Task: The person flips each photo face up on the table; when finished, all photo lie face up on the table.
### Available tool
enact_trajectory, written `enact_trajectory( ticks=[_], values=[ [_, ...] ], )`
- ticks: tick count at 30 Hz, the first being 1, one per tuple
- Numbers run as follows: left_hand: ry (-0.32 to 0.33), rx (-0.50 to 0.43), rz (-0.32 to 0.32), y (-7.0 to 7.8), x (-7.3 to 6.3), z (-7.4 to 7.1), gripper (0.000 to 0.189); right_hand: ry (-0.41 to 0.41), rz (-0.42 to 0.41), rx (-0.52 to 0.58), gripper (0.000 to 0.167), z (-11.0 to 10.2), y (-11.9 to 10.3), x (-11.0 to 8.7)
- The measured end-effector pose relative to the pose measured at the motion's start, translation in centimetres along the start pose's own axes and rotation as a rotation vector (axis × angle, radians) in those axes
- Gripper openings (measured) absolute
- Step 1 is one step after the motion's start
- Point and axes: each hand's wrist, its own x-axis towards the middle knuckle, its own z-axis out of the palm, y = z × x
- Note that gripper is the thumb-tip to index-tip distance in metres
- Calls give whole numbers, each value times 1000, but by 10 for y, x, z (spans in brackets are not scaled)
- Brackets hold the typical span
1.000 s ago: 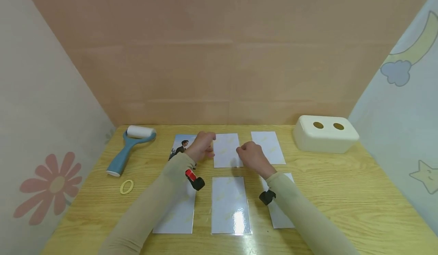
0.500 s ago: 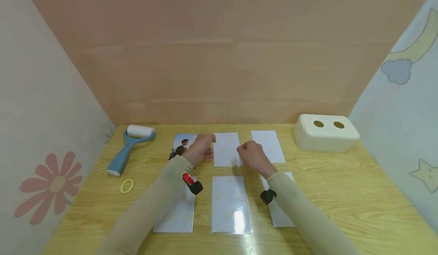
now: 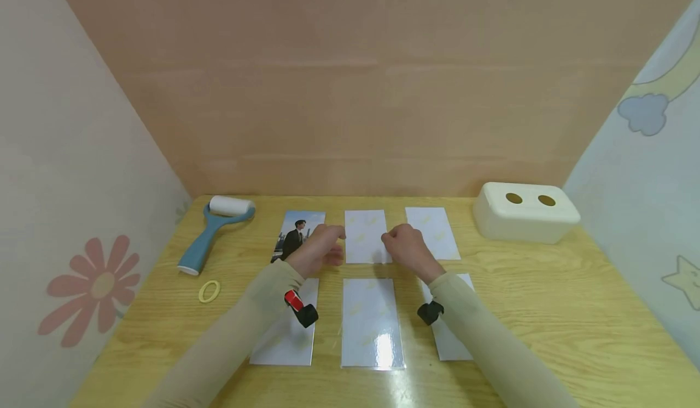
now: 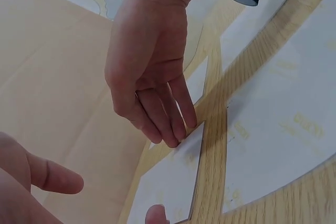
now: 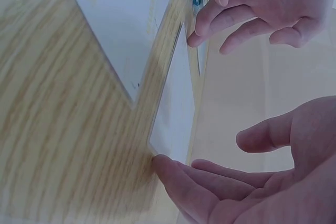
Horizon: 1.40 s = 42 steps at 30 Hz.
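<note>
A white card [image 3: 363,236] with faint yellow marks lies in the middle of the back row, between my two hands. My left hand [image 3: 318,251] is at its left edge, thumb and fingers apart and nothing held. At the right edge, the fingertips of my right hand [image 3: 409,248] come right down to the card's border, shown low in the right wrist view; its fingers [image 5: 176,182] are loosely extended. Left of it lies a picture card [image 3: 298,233] of a figure in a dark suit, partly covered by my left hand.
More white cards lie around: one at back right [image 3: 434,231], one at front middle [image 3: 372,323], and two partly under the forearms. At left are a blue-handled lint roller [image 3: 205,238] and a yellow ring [image 3: 209,291]. A cream box with two holes [image 3: 525,216] stands at right.
My left hand has drawn slightly back toward me, uncovering more of the picture card. My right hand has hardly moved. The head view has shifted a little.
</note>
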Motion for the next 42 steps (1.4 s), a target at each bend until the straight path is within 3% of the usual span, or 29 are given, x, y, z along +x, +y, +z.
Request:
enact_trajectory(
  ticks=[17,29,31,38,42],
  values=[
    [2,-62,-1,0,2,3,71,-8,-3,12,46,-1,0,0],
    [-36,-87,16,1,2,4,76,-6,1,24,45,-1,-1,-4],
    [-50,-89,30,2,2,5,69,-5,0,26,45,-1,-1,-4],
    [-104,-87,100,4,1,11,13,-1,17,36,34,-1,-1,-4],
    [-99,-47,100,6,1,16,5,11,37,26,40,-1,-1,-2]
  ],
)
